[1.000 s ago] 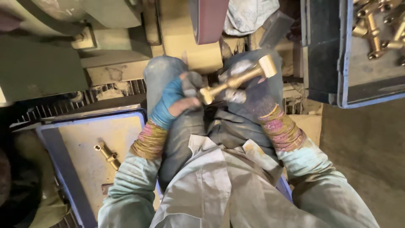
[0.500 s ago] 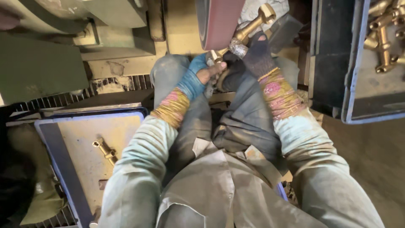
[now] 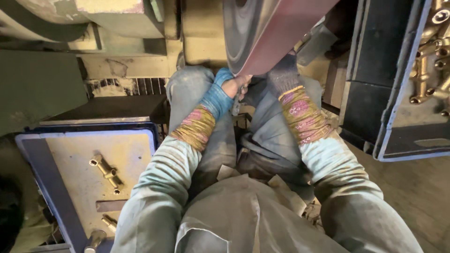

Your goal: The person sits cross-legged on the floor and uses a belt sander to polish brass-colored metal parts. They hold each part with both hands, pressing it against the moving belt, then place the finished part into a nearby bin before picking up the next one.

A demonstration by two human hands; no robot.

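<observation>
Both hands are up at the big sanding belt (image 3: 276, 33), which comes down from the top edge of the view w/ a reddish-brown face and a grey side; left hand (image 3: 232, 86) wears a blue fingerless glove, bare fingers curled tight around a small metal piece (image 3: 236, 105) that pokes down just under the knuckles, right at the belt's lower edge; can't tell what the piece is exactly, most of it is hidden behind the fingers and the belt. Right hand (image 3: 283, 75) is in a dark grey knit glove, tucked up against the belt's underside just beside the left one; its fingers are out of sight behind the belt, so whether it's gripping or loose I can't tell. Both wrists have patterned pink/yellow cuffs over pale blue-green sleeves; knees in jeans right below the hands.

On the person's left, a blue-rimmed tray (image 3: 33, 159) w/ a dusty tan floor; a brass fitting (image 3: 107, 173) lies near its middle, another brass piece (image 3: 108, 222) closer to the near edge, well apart from the hands. On the right, a second tray (image 3: 398, 140) w/ a heap of brass fittings (image 3: 429, 61) piled in its far corner. Green machine housing (image 3: 37, 89) at the left side.
</observation>
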